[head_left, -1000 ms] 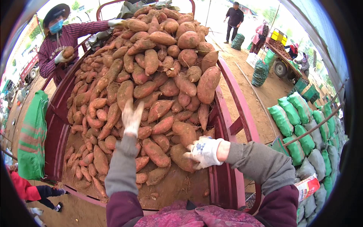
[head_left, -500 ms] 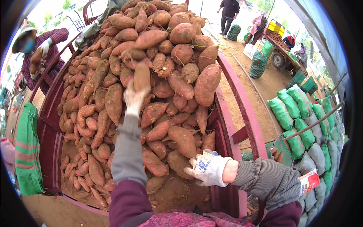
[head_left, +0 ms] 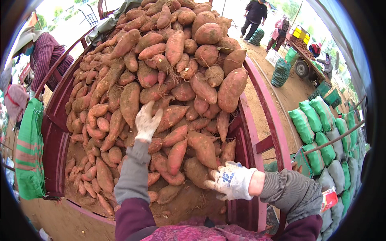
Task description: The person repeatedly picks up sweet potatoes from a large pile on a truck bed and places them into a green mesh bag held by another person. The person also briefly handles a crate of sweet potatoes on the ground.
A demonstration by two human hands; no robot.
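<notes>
A heap of reddish, dirt-coated sweet potatoes fills a maroon metal cart bed. My left hand, in a pale glove, is open against the middle of the heap, fingers spread and empty. Lower right, my right hand, in a white glove with blue print, has loosely curved, parted fingers beside a large brownish sweet potato near the cart's right side; I see nothing gripped in it.
A co-worker in striped purple bends at the left rail, above a hanging green sack. Stacked green and grey sacks line the right. Further back are other people and a loaded cart.
My left hand held a brown sweet potato higher up; it is now empty and slightly lower. The co-worker at left, earlier upright with sweet potatoes in hand, has bent down.
</notes>
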